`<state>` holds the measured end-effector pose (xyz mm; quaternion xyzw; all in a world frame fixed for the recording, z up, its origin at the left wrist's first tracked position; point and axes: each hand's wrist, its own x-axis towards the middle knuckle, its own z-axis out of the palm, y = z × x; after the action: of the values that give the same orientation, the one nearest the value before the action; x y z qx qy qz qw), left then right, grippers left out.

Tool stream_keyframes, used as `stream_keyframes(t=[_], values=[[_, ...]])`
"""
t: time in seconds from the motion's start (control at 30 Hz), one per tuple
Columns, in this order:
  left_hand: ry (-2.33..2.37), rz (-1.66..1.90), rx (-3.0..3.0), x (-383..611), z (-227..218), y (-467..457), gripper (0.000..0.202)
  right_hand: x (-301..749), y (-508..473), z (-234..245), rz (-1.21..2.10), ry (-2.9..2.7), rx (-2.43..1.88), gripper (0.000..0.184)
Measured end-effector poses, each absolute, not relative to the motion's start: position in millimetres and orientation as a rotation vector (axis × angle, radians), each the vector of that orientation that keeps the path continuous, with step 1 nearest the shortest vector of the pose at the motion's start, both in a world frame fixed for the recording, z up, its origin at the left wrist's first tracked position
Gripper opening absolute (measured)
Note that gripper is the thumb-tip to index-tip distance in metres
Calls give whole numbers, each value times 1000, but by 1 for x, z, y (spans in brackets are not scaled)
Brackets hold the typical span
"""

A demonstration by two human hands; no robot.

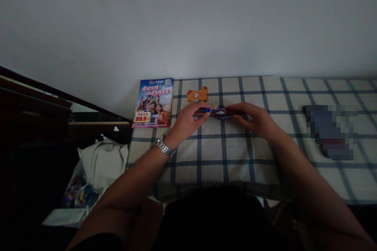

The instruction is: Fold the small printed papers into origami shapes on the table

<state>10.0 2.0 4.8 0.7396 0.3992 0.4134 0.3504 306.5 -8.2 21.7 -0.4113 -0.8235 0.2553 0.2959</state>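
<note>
A small folded piece of printed paper [221, 112], blue and red with a pale oval in its middle, is held just above the checked cloth [212, 149]. My left hand [191, 119], with a metal watch on its wrist, pinches the paper's left end between thumb and fingers. From the other side, my right hand [255, 119] grips the right end in the same way. The paper's ends are partly hidden by my fingertips. To the left of my left hand lies a stack of printed flyers [153, 104] in the same colours.
A brown bear figure [197, 94] lies on the cloth behind my left hand. A blurred dark flat object [328, 131] is at the right. White bags [103, 160] stand below the table's left edge. A pale wall [206, 23] rises behind the table.
</note>
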Motion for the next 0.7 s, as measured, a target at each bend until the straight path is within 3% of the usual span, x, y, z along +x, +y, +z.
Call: stream_keyframes(t=[0.57,0.7], values=[[1023,1070,2024,9,5,3,16,303,-10,27,630,-2218,-1042,44],[1029,1074,2036,10,6,2,16,300,-10,26,582,-2253,-1024,37]])
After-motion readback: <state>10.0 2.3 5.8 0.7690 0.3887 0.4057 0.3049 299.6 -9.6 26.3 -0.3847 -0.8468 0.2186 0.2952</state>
